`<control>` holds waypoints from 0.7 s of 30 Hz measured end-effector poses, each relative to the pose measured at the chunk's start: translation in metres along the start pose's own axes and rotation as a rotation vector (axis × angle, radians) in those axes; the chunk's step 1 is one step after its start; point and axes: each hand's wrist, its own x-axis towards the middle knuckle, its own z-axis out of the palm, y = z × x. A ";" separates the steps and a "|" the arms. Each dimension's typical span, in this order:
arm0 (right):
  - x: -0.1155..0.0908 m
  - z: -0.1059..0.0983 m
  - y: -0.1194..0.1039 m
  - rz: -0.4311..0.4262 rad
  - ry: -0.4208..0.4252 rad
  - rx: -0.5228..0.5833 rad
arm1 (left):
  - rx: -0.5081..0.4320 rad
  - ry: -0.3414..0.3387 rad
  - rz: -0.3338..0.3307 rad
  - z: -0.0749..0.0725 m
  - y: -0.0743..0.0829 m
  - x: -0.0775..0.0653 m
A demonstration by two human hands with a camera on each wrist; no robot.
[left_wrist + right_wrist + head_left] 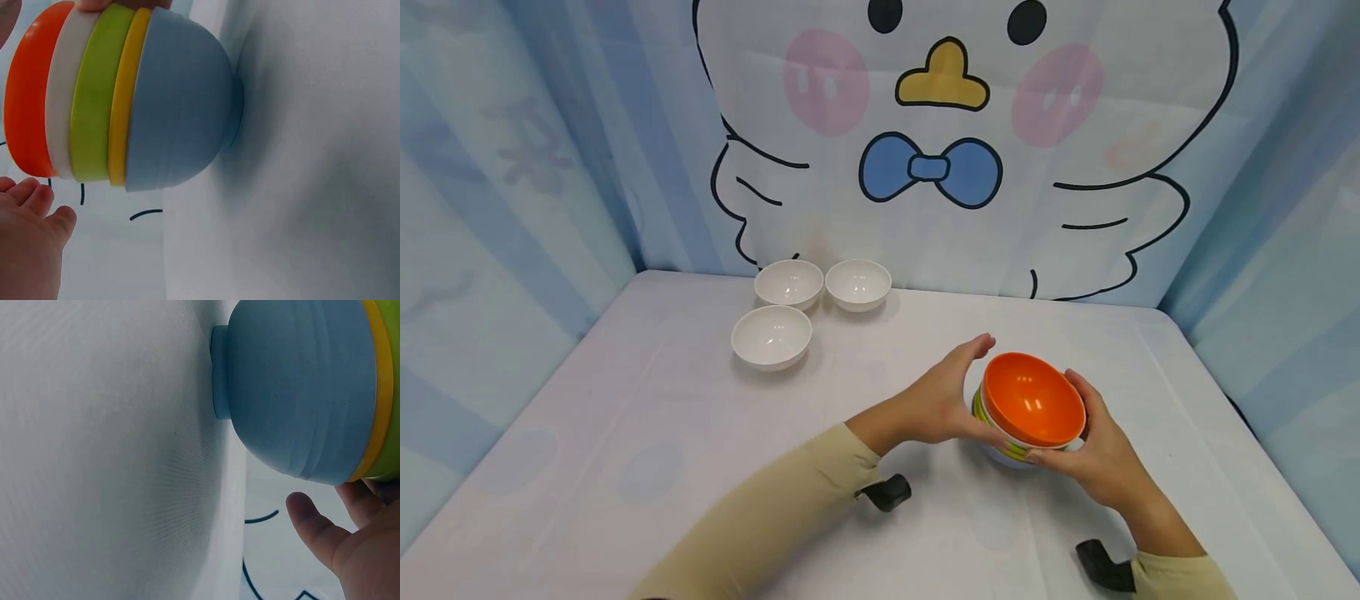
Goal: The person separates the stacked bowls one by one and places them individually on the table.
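A stack of nested bowls stands upright at the right of the table in the head view. From top to bottom come an orange bowl (1033,400), a white bowl (65,94), a green bowl (100,100), a yellow bowl (128,100) and a light blue bowl (300,387). My right hand (1105,454) grips the stack's right side, thumb in front and fingers behind. On the left, my left hand (936,400) spreads around the stack; its straight fingers are apart from the bowls, its thumb close to the front. Whether the blue bowl's foot touches the cloth, I cannot tell.
Three white bowls, a front one (771,337), a back left one (788,283) and a back right one (858,285), sit near the table's far edge. White cloth covers the table (647,467). A printed curtain (925,242) hangs behind it.
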 end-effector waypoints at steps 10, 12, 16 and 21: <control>-0.001 -0.001 0.000 0.007 0.005 -0.031 | -0.095 -0.052 -0.011 0.021 -0.002 0.016; 0.000 -0.001 0.000 0.005 0.007 -0.043 | -0.079 -0.050 -0.019 0.023 -0.002 0.018; 0.000 0.000 -0.001 0.009 0.012 -0.067 | -0.038 -0.035 -0.045 0.024 -0.001 0.020; 0.000 0.001 -0.003 0.036 0.006 -0.062 | -0.044 -0.021 -0.057 0.026 -0.002 0.021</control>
